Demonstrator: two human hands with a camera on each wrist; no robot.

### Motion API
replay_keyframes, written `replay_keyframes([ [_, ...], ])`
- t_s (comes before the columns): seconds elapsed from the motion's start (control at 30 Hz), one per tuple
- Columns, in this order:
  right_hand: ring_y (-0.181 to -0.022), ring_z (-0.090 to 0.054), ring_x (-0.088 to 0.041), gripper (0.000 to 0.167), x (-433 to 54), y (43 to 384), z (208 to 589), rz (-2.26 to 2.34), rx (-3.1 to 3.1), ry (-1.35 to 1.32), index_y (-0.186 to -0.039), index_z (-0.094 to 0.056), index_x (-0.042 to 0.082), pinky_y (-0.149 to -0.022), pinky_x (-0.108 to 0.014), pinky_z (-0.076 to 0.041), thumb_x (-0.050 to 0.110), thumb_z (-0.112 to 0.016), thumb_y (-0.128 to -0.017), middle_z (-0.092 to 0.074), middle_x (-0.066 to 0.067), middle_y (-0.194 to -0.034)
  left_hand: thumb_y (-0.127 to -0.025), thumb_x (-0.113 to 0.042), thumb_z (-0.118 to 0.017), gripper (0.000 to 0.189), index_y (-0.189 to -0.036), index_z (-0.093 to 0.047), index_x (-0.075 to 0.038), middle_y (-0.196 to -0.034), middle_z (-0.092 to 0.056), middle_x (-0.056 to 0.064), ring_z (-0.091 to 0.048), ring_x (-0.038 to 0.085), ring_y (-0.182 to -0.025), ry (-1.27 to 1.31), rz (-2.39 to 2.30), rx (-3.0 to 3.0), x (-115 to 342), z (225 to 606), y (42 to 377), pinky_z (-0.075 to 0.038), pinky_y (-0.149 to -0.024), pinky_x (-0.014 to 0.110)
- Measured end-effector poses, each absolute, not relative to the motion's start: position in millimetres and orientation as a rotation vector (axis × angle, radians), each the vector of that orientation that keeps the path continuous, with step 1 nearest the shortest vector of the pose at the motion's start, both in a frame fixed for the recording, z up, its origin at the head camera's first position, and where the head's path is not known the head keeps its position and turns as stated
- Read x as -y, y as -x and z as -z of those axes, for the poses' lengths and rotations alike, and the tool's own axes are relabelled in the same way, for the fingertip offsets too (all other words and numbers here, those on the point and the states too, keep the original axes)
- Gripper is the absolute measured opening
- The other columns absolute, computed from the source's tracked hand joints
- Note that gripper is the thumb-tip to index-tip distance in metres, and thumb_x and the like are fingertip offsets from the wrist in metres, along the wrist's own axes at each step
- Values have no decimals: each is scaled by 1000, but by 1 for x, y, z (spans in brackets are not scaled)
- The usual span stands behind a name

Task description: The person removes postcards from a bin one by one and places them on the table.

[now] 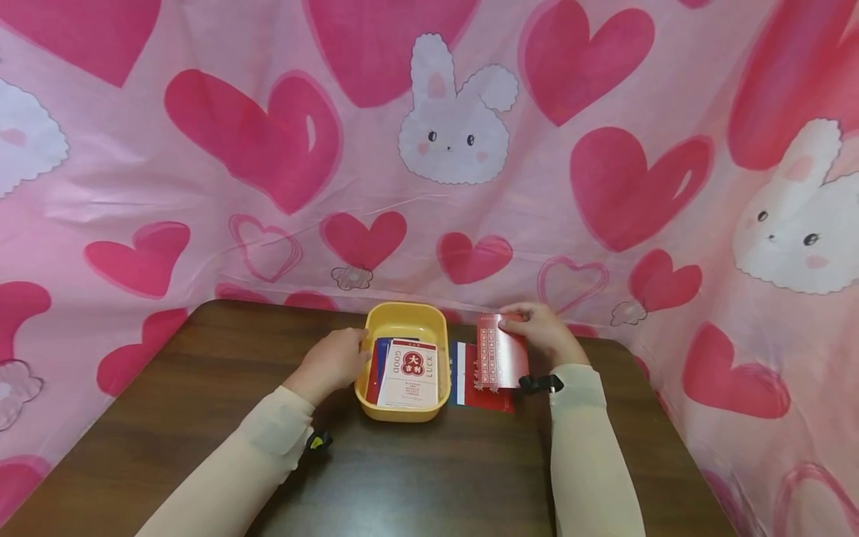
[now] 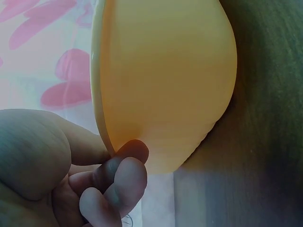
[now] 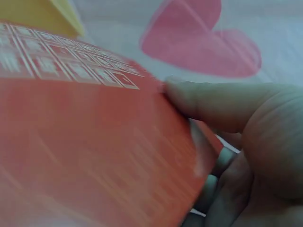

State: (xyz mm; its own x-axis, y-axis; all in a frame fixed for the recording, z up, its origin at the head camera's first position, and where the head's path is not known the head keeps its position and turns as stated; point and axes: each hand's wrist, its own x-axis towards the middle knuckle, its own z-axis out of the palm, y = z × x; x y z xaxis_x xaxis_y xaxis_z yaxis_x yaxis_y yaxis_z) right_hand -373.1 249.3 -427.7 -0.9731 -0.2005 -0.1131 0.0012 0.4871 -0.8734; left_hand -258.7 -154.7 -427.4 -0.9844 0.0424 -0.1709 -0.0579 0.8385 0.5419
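Observation:
A yellow plastic tub [image 1: 403, 415] stands on the table with cards inside, the topmost a white card [image 1: 411, 377] with red print reading "GOOD LUCK". At its left side my left hand [image 1: 333, 364] pinches the rim, thumb on one side and fingertips on the outer wall [image 2: 165, 75]. To the right of the tub, my right hand [image 1: 542, 332] grips a shiny red card [image 3: 94, 142] printed with rows of white squares, by its upper right edge. Beneath it on the table lie a red card [image 1: 486, 400] and a blue-and-white card [image 1: 461, 373], partly covered.
The dark brown wooden table [image 1: 396, 477] runs up to a pink cloth backdrop [image 1: 376, 179] with hearts and rabbits at the back and sides. A dark strap with a small device [image 1: 319, 441] sits at my left wrist, another [image 1: 540, 384] at the right.

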Motion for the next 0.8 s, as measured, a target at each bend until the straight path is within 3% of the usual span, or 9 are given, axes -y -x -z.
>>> replay_keyframes([
  [0.17, -105, -74, -28, 41, -261, 374, 441, 1358, -2489, 177, -136, -78, 5, -87, -36, -67, 25, -85, -102, -77, -18, -133, -111, -28, -75, 66, -168, -53, -4, -162, -65, 23, -73, 42, -134, 17, -856, -2830, 154, 426, 258, -63, -113, 57],
  [0.37, -109, -74, -30, 42, -262, 376, 454, 1296, -2419, 180, -134, -76, 8, -89, -38, -68, 28, -87, -99, -75, -17, -131, -110, -28, -75, 68, -170, -51, -6, -160, -66, 21, -76, 35, -124, 38, -888, -2804, 155, 426, 257, -70, -99, 48],
  [0.57, -108, -74, -29, 38, -253, 379, 460, 1219, -2483, 203, -128, -78, 7, -93, -38, -67, 25, -90, -97, -81, -15, -122, -110, -29, -76, 68, -170, -52, -6, -161, -66, 21, -74, 40, -132, 23, -864, -2826, 157, 427, 258, -68, -105, 51],
  [0.8, -100, -68, -24, 25, -243, 381, 467, 1058, -2635, 281, -113, -82, 4, -84, -31, -60, 13, -93, -92, -79, -10, -105, -110, -30, -75, 68, -170, -52, -7, -160, -66, 21, -72, 44, -138, 12, -845, -2825, 157, 428, 260, -64, -111, 56],
])
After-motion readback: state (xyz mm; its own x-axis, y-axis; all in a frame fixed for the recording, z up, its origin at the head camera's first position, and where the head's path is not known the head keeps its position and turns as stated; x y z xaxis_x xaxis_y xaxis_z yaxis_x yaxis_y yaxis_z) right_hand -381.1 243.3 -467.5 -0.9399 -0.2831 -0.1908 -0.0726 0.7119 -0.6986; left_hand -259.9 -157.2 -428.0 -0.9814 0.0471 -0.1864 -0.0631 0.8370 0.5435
